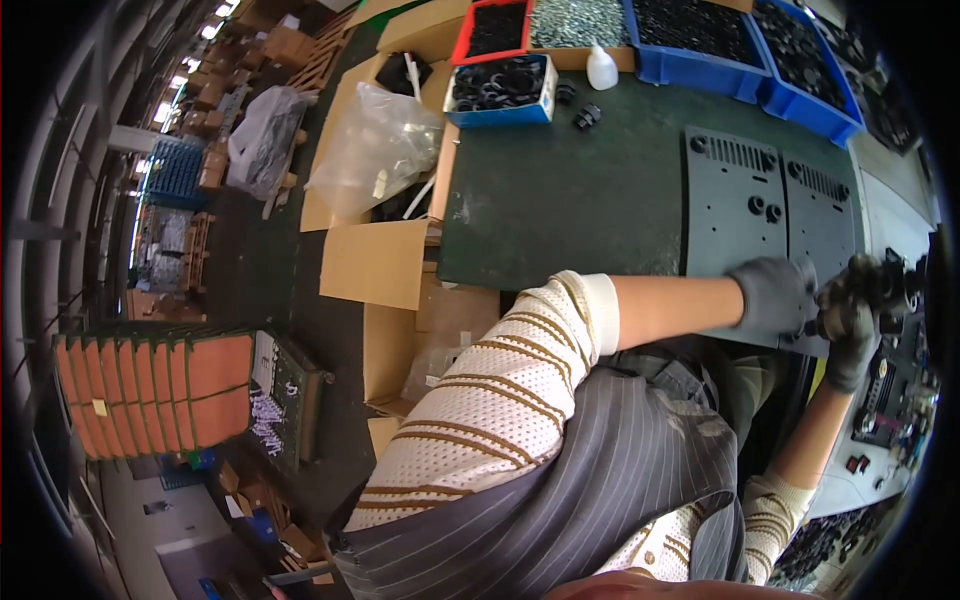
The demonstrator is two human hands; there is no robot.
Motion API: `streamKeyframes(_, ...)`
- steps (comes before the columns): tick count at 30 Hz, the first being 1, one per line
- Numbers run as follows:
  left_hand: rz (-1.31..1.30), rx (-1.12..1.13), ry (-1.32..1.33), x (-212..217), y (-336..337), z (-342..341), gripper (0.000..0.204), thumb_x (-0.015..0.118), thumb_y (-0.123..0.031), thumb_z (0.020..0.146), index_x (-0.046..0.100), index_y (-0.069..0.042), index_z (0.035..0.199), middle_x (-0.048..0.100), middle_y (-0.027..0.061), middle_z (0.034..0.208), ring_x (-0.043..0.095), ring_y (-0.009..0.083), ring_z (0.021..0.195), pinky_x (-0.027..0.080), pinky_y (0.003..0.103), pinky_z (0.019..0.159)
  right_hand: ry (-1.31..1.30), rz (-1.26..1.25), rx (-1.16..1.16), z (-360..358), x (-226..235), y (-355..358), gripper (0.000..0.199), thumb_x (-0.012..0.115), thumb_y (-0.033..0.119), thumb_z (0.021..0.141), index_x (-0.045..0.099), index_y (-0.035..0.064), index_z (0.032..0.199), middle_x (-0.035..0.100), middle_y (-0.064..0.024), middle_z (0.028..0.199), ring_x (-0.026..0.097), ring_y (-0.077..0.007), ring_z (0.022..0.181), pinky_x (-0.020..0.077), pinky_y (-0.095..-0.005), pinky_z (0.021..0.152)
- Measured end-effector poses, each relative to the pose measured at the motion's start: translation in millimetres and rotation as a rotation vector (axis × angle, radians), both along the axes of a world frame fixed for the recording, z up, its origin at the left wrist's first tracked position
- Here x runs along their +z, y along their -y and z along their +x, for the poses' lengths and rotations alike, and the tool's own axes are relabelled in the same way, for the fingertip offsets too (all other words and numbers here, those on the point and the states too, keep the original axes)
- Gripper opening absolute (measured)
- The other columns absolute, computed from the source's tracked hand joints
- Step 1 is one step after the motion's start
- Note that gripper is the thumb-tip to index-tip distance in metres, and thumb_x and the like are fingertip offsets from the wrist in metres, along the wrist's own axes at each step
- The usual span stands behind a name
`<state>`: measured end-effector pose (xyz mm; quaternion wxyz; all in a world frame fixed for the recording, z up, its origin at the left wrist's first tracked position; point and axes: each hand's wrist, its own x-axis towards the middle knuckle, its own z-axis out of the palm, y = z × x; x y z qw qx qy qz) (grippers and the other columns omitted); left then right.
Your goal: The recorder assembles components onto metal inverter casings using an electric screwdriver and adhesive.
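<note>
Both hands wear dark grey gloves and meet at the right side of the view. My right hand (pixel 852 345) is closed around a dark, knobbly plastic fitting (pixel 868 285); its exact kind is unclear against the dark background. Right beside it, my left hand (pixel 775 295) reaches across with its fingers bent together toward the fitting's left end. What those fingers pinch is too small and dark to make out. Beneath and beyond the left hand lie two grey slotted plates (pixel 735 215) side by side, bearing several round black fittings (pixel 765 208).
Along the table's far edge stand blue bins (pixel 700 65) of black parts, a red bin (pixel 490 30) and a small box (pixel 500 92) of black rings. A white squeeze bottle (pixel 602 70) and loose black fittings (pixel 587 117) are nearby. Open cartons (pixel 372 265) flank the green table (pixel 560 215).
</note>
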<state>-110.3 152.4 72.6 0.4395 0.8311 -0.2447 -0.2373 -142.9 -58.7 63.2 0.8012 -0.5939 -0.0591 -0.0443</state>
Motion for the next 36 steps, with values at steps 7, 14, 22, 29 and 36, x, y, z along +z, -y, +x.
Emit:
streamKeyframes(7,-1.106,0.332,-1.328,-19.1,-59.2,33.8,0.017,0.052,-0.011,0.100,0.060,-0.004,0.113,0.058,0.0064,0.094,0.053,0.0079,0.066,0.043,0.017,0.046,0.066,0.358,-0.292,-32.2,45.5,-10.9,0.061,0.061,0.031,0.089,0.048,0.0029,0.141,0.057,-0.0127,0.114,0.054,-0.0263,0.095,0.0468,-0.0409,0.080)
streamKeyframes(14,-0.986,0.344,-1.001,-6.8,-78.2,14.8,0.027,0.061,-0.023,0.103,0.062,-0.005,0.123,0.054,-0.0034,0.076,0.044,0.0040,0.060,0.036,0.016,0.047,0.464,0.329,-0.150,-27.9,73.1,-54.1,0.045,0.060,0.029,0.093,0.054,0.0006,0.127,0.061,-0.0144,0.120,0.065,-0.0278,0.097,0.0574,-0.0480,0.073)
streamKeyframes(22,-1.224,0.079,-1.390,-3.7,-80.6,1.1,0.027,0.053,-0.017,0.105,0.062,-0.001,0.125,0.063,0.0054,0.087,0.047,0.0071,0.063,0.037,0.016,0.046,0.681,0.435,-0.158,-5.4,91.6,-105.8,0.042,0.066,0.029,0.092,0.055,-0.0005,0.120,0.063,-0.0106,0.113,0.067,-0.0236,0.089,0.0608,-0.0436,0.071)
streamKeyframes(29,-1.300,0.011,-1.435,-3.4,-80.9,-2.3,0.029,0.051,-0.017,0.106,0.059,0.002,0.127,0.064,0.0077,0.088,0.049,0.0081,0.062,0.041,0.017,0.047,0.679,0.606,0.017,-9.0,87.5,-99.9,0.035,0.063,0.026,0.096,0.058,0.0004,0.120,0.066,-0.0123,0.111,0.069,-0.0300,0.095,0.0603,-0.0471,0.077)
streamKeyframes(36,-1.320,-0.002,-1.460,-6.2,-67.5,-10.3,0.029,0.049,-0.018,0.107,0.058,0.001,0.127,0.062,0.0067,0.086,0.049,0.0067,0.062,0.043,0.017,0.049,0.926,0.486,0.147,10.0,66.0,-81.9,0.040,0.060,0.027,0.098,0.055,0.0005,0.128,0.064,-0.0129,0.117,0.068,-0.0331,0.098,0.0598,-0.0499,0.080)
